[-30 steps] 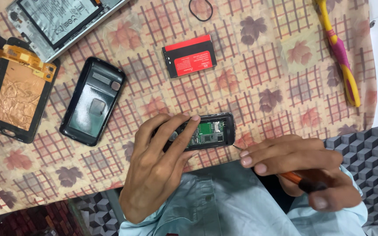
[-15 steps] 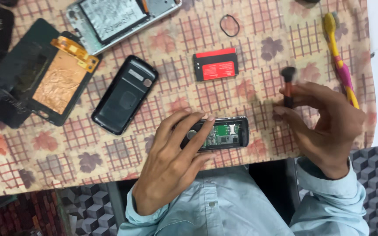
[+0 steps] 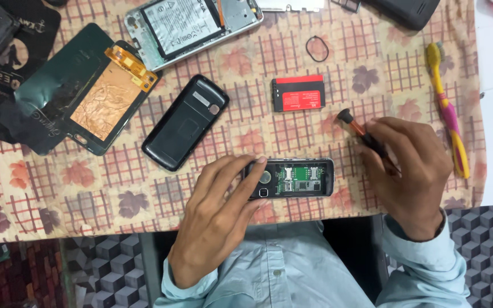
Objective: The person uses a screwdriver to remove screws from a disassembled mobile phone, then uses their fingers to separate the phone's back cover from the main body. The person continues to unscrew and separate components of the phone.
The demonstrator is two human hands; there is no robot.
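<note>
Two hands work: left hand (image 3: pixel 218 219), fingers pressed flat, steadies the opened small black phone (image 3: pixel 295 178) under its fingertips. Right hand (image 3: pixel 409 171) pinches an orange-shafted black-capped screwdriver (image 3: pixel 363 132), seemingly readied just beside.

Single head-worn view, looking steeply down, close above table edge. Left hand (image 3: pixel 218 219) fingertips on opened phone (image 3: pixel 293 178) near frame centre; right hand (image 3: pixel 409 174) fingers around screwdriver (image 3: pixel 356 126) just right of it. Patterned tablecloth (image 3: pixel 58 188) fills upper frame beyond fingertips; shirt below wrists.
</note>
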